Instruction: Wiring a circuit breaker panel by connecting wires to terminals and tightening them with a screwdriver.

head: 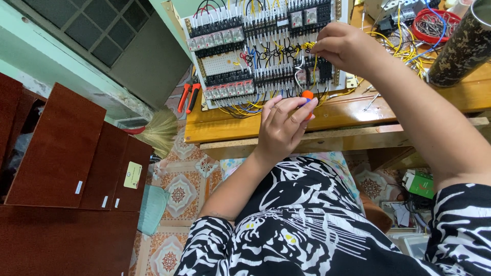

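Note:
A white control panel [225,64] with rows of relays, black terminal blocks and yellow, black and blue wires lies on a wooden workbench [220,128]. My right hand [345,46] rests on the panel's right side, fingers pinched on a yellow wire [313,47]. My left hand [284,125] is closed around an orange-handled screwdriver [307,95] just below the panel's lower edge. The screwdriver's tip is hidden by my fingers and the wiring.
Red-handled pliers [188,97] lie left of the panel. A red tray of wire bits [434,23], loose yellow and blue wires and a camouflage-patterned cylinder [460,46] sit at the right. Dark red wooden cabinets [56,148] and a broom [156,130] stand on the tiled floor at left.

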